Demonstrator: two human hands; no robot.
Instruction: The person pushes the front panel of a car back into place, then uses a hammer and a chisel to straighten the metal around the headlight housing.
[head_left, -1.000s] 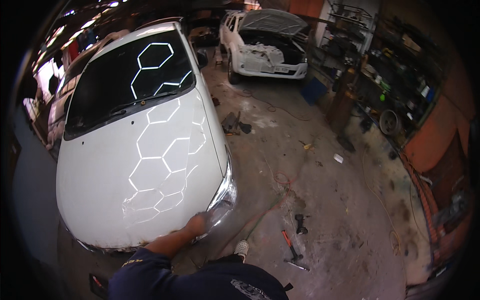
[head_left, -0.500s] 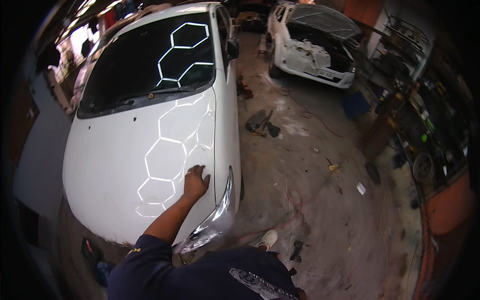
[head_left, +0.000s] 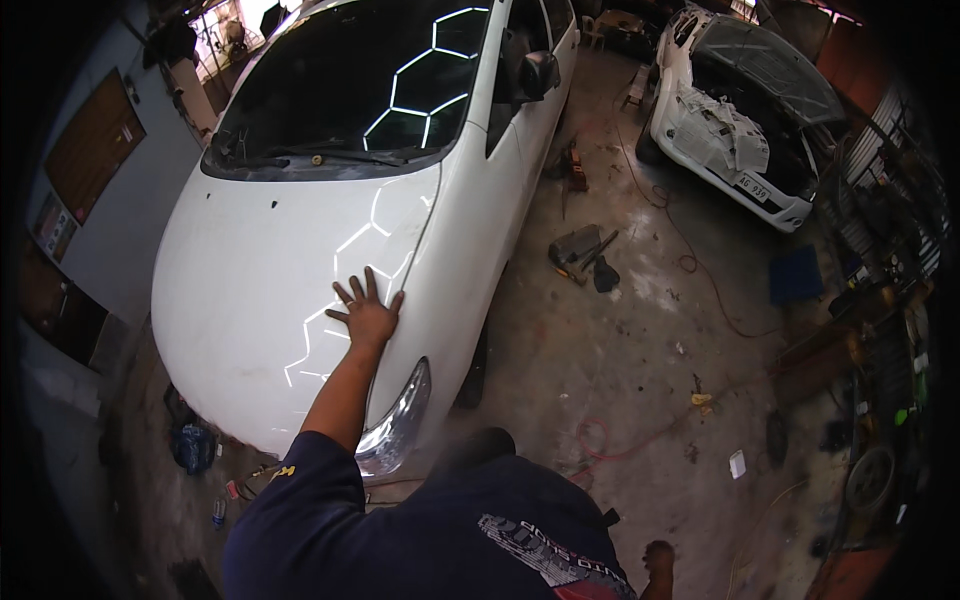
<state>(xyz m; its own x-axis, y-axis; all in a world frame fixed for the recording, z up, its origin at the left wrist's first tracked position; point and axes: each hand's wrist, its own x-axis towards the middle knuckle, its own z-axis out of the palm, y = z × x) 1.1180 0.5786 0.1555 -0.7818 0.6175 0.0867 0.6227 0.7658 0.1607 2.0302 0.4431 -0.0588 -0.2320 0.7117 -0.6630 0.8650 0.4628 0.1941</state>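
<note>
My left hand (head_left: pixel 368 312) lies palm down with its fingers spread. It rests on the white hood (head_left: pixel 250 270) of a car, near the seam along the hood's right edge. Bright hexagonal light reflections cross the hood beside and beyond the fingers, and the dark windshield (head_left: pixel 350 85). The clear headlight (head_left: pixel 398 425) is just nearer than the hand, by my forearm. At the lower right, my right hand (head_left: pixel 658 558) hangs beside my body, over the floor and away from the car. Its fingers are too dark and small to make out.
Another white car (head_left: pixel 725 130) stands at the far right with its hood raised. Dark tools or parts (head_left: pixel 585 255) lie on the concrete floor between the cars. A red hose (head_left: pixel 640 440) curls across the floor. Cluttered racks line the right side; a blue bag (head_left: pixel 193 447) sits at the left.
My left hand has gone from bent fingers to a flat, spread hand on the hood. My right hand has come into view at the lower right. The view has shifted.
</note>
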